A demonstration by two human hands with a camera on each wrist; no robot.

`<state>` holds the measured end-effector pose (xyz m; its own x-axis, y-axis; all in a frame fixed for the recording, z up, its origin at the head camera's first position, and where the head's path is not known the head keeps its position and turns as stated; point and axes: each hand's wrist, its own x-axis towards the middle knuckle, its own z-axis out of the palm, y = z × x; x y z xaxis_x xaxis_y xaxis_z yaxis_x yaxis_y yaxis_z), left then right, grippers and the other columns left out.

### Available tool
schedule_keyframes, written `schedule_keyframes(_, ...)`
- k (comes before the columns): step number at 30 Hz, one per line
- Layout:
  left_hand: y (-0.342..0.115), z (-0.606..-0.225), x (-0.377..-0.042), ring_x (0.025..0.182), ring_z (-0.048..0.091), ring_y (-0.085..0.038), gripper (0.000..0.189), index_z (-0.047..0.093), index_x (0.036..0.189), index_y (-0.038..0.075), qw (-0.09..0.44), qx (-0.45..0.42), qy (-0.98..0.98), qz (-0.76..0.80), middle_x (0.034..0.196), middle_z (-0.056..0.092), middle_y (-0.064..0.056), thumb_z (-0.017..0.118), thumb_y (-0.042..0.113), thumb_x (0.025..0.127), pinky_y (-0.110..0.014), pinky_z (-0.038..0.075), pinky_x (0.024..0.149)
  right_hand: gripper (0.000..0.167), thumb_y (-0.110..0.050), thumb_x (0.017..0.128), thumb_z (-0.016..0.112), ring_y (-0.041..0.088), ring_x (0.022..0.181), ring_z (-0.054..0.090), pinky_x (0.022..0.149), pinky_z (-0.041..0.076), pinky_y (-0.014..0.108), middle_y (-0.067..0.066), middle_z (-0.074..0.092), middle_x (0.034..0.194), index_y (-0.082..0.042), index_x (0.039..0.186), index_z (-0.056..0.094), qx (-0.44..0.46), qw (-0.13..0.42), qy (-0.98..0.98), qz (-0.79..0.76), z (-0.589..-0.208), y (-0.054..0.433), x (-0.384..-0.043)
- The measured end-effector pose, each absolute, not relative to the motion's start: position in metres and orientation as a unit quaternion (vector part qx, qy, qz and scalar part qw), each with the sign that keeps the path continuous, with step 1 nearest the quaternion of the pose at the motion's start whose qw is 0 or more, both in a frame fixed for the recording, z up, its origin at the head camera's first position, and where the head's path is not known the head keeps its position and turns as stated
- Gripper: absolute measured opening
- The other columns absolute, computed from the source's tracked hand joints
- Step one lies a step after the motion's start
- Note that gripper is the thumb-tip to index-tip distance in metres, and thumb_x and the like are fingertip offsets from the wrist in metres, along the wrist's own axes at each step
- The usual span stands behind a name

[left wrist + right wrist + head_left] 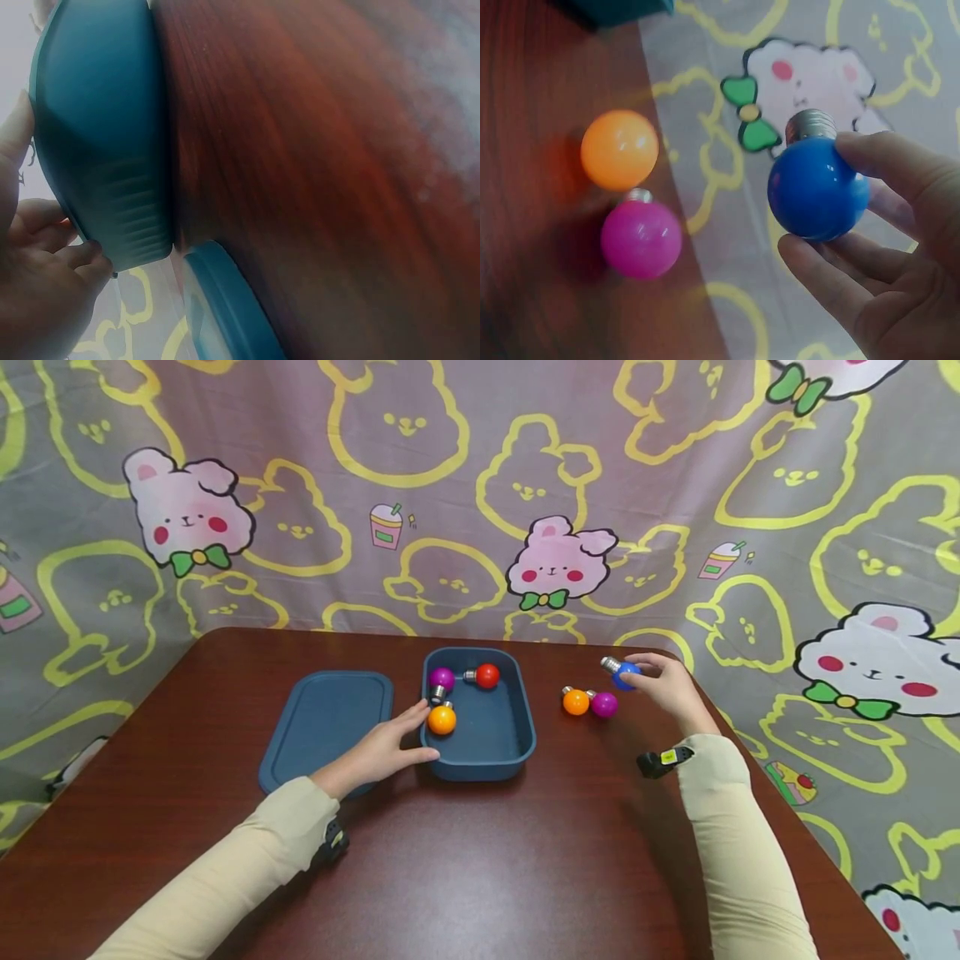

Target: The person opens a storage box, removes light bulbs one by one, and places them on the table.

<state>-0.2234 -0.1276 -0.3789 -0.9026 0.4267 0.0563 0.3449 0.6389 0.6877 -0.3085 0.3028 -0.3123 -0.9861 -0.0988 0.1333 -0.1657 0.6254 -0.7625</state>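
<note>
Left of the box, the lid point(330, 714) lies flat on the table point(480, 868). Between lid and box comes the left hand point(381, 750), thumb spread from the fingers, its fingertips touching the box's left side near the rim; it holds nothing inside the box. In the box point(487, 727), the purple bulb point(441, 677) sits in the far left corner, the orange bulb point(442, 721) against the left side, and the red bulb point(487, 676) by the far wall. Behind the box hangs a patterned curtain point(450, 502). Right of the box lie a second orange bulb point(576, 702) and, just beside it, a second purple bulb point(604, 705). Farther right of the box, above the table, the right hand point(669, 691) pinches the blue bulb point(626, 676) between thumb and fingers, parted by the globe's width.
</note>
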Motion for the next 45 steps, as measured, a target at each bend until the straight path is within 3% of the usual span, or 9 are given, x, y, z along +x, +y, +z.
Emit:
schedule_keyframes(3,-0.127,-0.379,-0.224,0.134,0.021,-0.030,0.078,0.028,0.144,0.003,0.056,0.214,0.903,0.368,0.151,0.016,-0.009,0.066,0.037,0.085,-0.052,0.024,0.102,0.047,-0.025,0.087,0.065,0.011,0.073,0.062,0.068,0.048,0.020,0.027,0.057,0.111,0.004,0.122,0.053,0.057,0.049,-0.897,0.436,-0.319,0.310,-0.311)
schedule_keyframes(7,-0.127,-0.378,-0.224,0.134,0.021,-0.031,0.078,0.027,0.144,0.003,0.057,0.214,0.903,0.368,0.151,0.016,-0.009,0.066,0.036,0.085,-0.052,0.024,0.102,0.045,-0.024,0.088,0.065,0.009,0.069,0.062,0.063,0.046,0.016,0.028,0.057,0.111,0.005,0.121,0.054,0.029,0.071,-0.899,0.432,-0.330,0.318,-0.315)
schedule_keyframes(15,-0.128,-0.379,-0.224,0.134,0.021,-0.030,0.081,0.027,0.144,0.003,0.054,0.218,0.903,0.366,0.151,0.016,-0.009,0.065,0.042,0.084,-0.052,0.024,0.102,0.045,-0.026,0.088,0.063,0.030,0.089,0.058,0.069,0.044,0.024,0.028,0.057,0.113,0.004,0.121,0.055,-0.023,0.094,-0.915,0.393,-0.353,0.327,-0.319)
schedule_keyframes(19,-0.128,-0.378,-0.223,0.134,0.022,-0.031,0.082,0.027,0.144,0.003,0.053,0.220,0.903,0.364,0.151,0.016,-0.010,0.065,0.043,0.084,-0.052,0.025,0.101,0.046,-0.024,0.088,0.063,0.033,0.092,0.058,0.069,0.046,0.025,0.029,0.056,0.114,0.005,0.122,0.055,-0.047,0.092,-0.916,0.387,-0.363,0.328,-0.321)
schedule_keyframes(27,-0.128,-0.377,-0.223,0.134,0.022,-0.031,0.080,0.027,0.144,0.002,0.054,0.217,0.904,0.364,0.151,0.017,-0.010,0.065,0.041,0.084,-0.053,0.024,0.102,0.045,-0.020,0.088,0.063,0.042,0.102,0.052,0.085,0.043,0.047,0.033,0.054,0.114,0.009,0.121,0.054,-0.051,0.086,-0.931,0.352,-0.378,0.327,-0.322)
schedule_keyframes(45,-0.128,-0.379,-0.224,0.134,0.021,-0.029,0.081,0.027,0.144,0.004,0.055,0.216,0.904,0.365,0.151,0.016,-0.008,0.065,0.043,0.084,-0.051,0.024,0.102,0.045,-0.020,0.087,0.065,0.044,0.102,0.050,0.090,0.039,0.050,0.034,0.054,0.113,0.009,0.120,0.054,-0.041,0.075,-0.943,0.322,-0.383,0.324,-0.323)
